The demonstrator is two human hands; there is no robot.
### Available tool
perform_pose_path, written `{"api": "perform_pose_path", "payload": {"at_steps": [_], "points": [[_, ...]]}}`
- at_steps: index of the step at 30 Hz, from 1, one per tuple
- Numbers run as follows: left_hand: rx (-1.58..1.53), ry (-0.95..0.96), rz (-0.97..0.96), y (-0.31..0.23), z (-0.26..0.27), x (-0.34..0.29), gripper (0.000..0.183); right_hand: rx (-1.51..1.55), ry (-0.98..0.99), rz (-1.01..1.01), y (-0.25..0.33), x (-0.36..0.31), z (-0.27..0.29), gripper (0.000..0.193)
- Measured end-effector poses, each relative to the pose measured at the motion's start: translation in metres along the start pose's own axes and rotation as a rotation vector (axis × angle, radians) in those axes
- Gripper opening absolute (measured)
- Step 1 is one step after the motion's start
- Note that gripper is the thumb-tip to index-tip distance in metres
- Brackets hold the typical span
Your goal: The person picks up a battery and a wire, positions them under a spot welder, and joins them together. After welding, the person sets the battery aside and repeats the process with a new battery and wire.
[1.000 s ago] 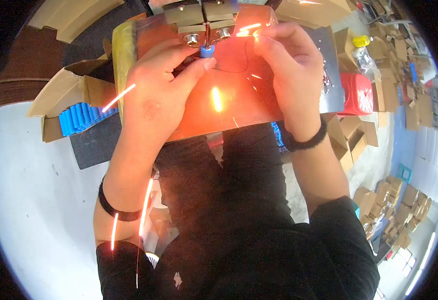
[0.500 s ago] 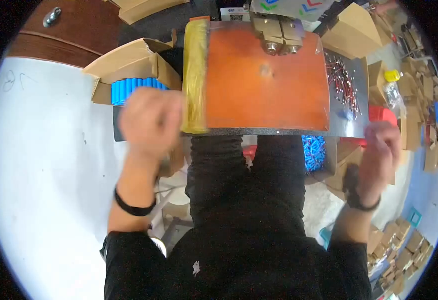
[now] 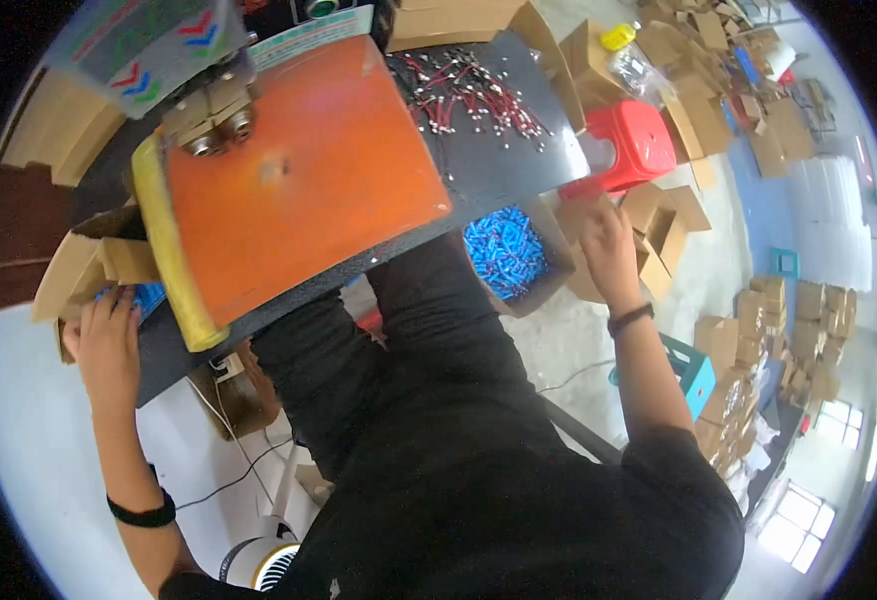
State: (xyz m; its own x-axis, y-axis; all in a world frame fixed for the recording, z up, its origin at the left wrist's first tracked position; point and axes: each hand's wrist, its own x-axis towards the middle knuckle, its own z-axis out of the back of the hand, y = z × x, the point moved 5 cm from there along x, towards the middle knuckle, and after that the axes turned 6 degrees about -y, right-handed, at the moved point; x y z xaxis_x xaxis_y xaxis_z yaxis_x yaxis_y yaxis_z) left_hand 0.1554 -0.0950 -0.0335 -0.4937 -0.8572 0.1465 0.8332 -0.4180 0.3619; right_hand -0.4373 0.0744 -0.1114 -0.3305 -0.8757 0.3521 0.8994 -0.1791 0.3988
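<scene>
My left hand reaches into an open cardboard box at the left end of the bench. Its fingers stretch out, slightly apart, over blue cylindrical battery cells, which they partly cover. My right hand hangs in the air off the bench's right side, in front of cardboard flaps. Its fingers are curled in, and whatever they may hold is hidden. Between the hands lies an orange mat, with a yellow padded edge on its left. A metal machine head with two round tips overhangs the mat.
Red wire leads with silver ends lie scattered on the bench's right part. Below its edge, a carton holds many small blue cells. A red plastic stool, open cartons and a teal crate stand at the right.
The view has turned toward the right. My left hand has moved into the box of blue cells. My right hand remains off the bench's right side.
</scene>
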Motion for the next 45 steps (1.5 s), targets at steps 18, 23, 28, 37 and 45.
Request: {"api": "perform_pose_path", "payload": {"at_steps": [18, 23, 28, 37, 45], "points": [[-1.335, -0.252, 0.202, -0.148, 0.087, 0.089, 0.021, -0.076, -0.089, 0.027, 0.082, 0.155, -0.021, 0.018], [-1.360, -0.191, 0.252, -0.166, 0.075, 0.115, 0.023, 0.219, -0.136, -0.177, 0.111, 0.146, 0.040, 0.018], [-1.477, -0.171, 0.379, -0.166, 0.064, 0.117, 0.026, 0.535, -0.103, -0.070, 0.148, 0.126, 0.036, 0.007], [-1.469, -0.300, 0.436, -0.161, 0.054, 0.111, 0.028, 0.994, 0.112, -0.067, 0.198, 0.112, -0.010, 0.006], [-1.408, -0.294, 0.568, -0.152, 0.062, 0.112, 0.020, 1.052, 0.179, -0.119, 0.210, 0.117, -0.017, 0.006]]}}
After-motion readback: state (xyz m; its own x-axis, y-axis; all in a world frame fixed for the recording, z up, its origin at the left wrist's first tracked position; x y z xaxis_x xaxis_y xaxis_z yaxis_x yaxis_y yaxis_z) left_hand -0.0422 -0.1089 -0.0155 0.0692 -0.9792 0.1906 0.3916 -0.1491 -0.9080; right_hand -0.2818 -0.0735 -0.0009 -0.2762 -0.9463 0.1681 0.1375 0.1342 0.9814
